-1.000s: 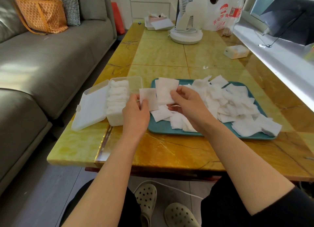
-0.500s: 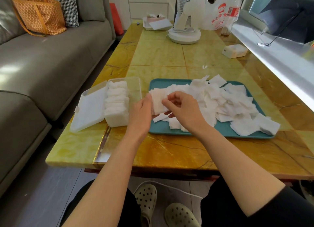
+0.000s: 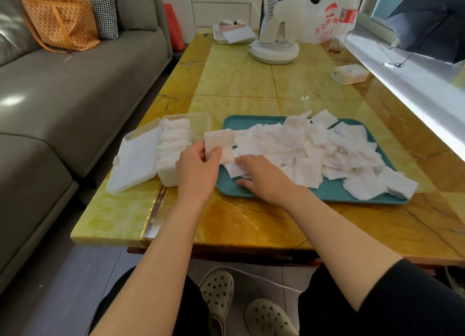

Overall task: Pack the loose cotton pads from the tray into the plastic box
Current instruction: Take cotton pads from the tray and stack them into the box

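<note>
While the left hand (image 3: 198, 168) pinches a square white cotton pad (image 3: 219, 142) by its lower edge, thumb on the near face and curled fingers behind it, the pad stands upright above the knuckles; whether more than one pad is pressed together in that pinch cannot be told. Just to the left of this grip sits the translucent white plastic box (image 3: 201, 121), its hinged lid (image 3: 136, 157) thrown open flat on the far side from the hand, and a packed row of pads (image 3: 175, 139) fills the box's inside. Just to the right of the held pad, the right hand (image 3: 264, 176) lies palm down with its fingers (image 3: 245, 160) fairly straight and close together, resting on the near-left end of the loose pile of white cotton pads (image 3: 314, 147); nothing is closed in it, and its thumb rests near the front rim. The pile spreads away to the right of that hand across the teal rectangular plastic tray (image 3: 322, 196). Box and tray both stand on the glossy yellow stone-patterned table (image 3: 239, 84) beneath the two hands.
</note>
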`<state>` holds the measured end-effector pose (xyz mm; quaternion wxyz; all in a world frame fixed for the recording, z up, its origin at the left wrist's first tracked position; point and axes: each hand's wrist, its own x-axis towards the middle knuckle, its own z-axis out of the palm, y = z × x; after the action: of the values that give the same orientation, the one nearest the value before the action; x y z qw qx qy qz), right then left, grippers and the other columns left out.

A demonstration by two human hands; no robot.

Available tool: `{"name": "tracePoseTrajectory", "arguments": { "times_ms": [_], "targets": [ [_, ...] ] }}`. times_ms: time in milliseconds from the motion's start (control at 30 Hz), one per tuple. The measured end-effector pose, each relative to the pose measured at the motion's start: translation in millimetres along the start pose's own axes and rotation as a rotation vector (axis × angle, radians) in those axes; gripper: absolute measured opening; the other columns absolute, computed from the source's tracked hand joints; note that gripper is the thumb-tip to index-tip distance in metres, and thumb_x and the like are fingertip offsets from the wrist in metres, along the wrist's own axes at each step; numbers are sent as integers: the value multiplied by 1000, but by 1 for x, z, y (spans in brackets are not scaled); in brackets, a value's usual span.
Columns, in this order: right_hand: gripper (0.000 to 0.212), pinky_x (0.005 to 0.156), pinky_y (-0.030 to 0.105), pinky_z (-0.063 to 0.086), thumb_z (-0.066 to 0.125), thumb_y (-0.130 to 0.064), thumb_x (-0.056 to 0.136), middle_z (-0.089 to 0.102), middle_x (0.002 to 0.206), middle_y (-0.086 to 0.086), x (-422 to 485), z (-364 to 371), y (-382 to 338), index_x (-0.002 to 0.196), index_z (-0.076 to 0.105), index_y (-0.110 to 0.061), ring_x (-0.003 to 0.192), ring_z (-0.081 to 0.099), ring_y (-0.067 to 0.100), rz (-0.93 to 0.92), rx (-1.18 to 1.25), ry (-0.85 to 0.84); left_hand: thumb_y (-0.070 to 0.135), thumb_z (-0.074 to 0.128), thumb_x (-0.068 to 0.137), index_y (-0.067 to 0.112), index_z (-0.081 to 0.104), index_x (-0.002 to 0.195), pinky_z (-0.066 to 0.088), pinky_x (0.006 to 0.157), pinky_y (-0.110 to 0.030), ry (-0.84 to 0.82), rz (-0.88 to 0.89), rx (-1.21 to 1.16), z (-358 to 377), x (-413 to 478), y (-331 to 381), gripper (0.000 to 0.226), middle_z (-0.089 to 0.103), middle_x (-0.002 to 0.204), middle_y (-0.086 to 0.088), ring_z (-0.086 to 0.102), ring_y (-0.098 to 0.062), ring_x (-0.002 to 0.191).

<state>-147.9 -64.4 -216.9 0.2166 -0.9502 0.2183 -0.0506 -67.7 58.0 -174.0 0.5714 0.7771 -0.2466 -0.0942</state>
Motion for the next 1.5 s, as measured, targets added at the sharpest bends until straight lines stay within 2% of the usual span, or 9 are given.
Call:
{"name": "tracePoseTrajectory", "arguments": {
  "times_ms": [233, 367, 567, 767, 967, 1133, 1267, 1367, 1500],
  "targets": [
    [28, 85, 36, 44, 48, -21, 96, 55, 119, 6, 8, 4, -4, 123, 53, -15, 111, 48, 24, -9, -254, 122, 17, 59, 91, 31, 49, 69, 53, 82, -55, -4, -10, 4, 1, 2, -3, 28, 67, 90, -17, 64, -37, 92],
    [55, 91, 36, 43, 61, -46, 86, 50, 126, 4, 8, -1, -7, 131, 48, -17, 116, 45, 23, 20, -176, 39, 17, 59, 91, 31, 52, 69, 53, 81, -55, 10, -8, -2, 0, 4, -3, 27, 68, 93, -21, 64, -37, 91],
    [24, 77, 34, 43, 48, -29, 96, 54, 115, 4, 9, 2, -9, 114, 56, -17, 103, 52, 23, 10, -307, 164, 16, 58, 91, 15, 59, 80, 53, 80, -54, -4, 2, 19, 1, 3, -4, 11, 68, 92, -22, 64, -36, 89],
    [30, 75, 35, 44, 38, -33, 101, 62, 103, 5, 5, -8, -5, 108, 57, -12, 92, 57, 25, 72, -204, 191, 16, 58, 91, -3, 63, 90, 52, 80, -56, 13, -11, 3, -1, 6, -6, 20, 66, 92, -25, 63, -39, 90],
    [14, 76, 37, 47, 46, -19, 98, 63, 104, 6, 1, -7, -6, 110, 53, -16, 90, 58, 26, 93, -157, 163, 17, 57, 91, 17, 58, 80, 53, 82, -55, 0, -10, 1, 1, 4, -3, 12, 67, 95, -23, 63, -37, 91],
    [51, 77, 37, 47, 51, 7, 84, 49, 122, 7, -7, -8, -8, 128, 41, -16, 100, 54, 26, 44, -71, 86, 17, 57, 91, 22, 55, 75, 53, 81, -55, 8, -11, -8, 0, 2, -3, 17, 67, 94, -23, 63, -37, 91],
    [16, 79, 35, 46, 44, -16, 98, 58, 108, 4, -3, -6, -7, 111, 53, -16, 96, 56, 24, 38, -65, 125, 17, 58, 91, 12, 60, 85, 53, 80, -56, 4, -12, -13, -1, 2, -4, 8, 67, 95, -23, 63, -38, 91],
    [21, 72, 35, 44, 37, -26, 102, 58, 88, 2, -4, -11, -9, 90, 52, -17, 86, 57, 26, 49, -103, 126, 18, 58, 91, 5, 63, 90, 53, 79, -56, 7, -17, -17, -1, 3, -6, 14, 67, 94, -23, 63, -38, 91],
    [22, 73, 41, 49, 37, -25, 102, 65, 87, 7, -6, -15, -7, 96, 54, -12, 81, 59, 27, 100, -36, 246, 18, 58, 91, 1, 64, 91, 53, 80, -57, 6, -28, -35, 0, 3, -5, 18, 67, 93, -23, 63, -38, 91]
  ]
}}
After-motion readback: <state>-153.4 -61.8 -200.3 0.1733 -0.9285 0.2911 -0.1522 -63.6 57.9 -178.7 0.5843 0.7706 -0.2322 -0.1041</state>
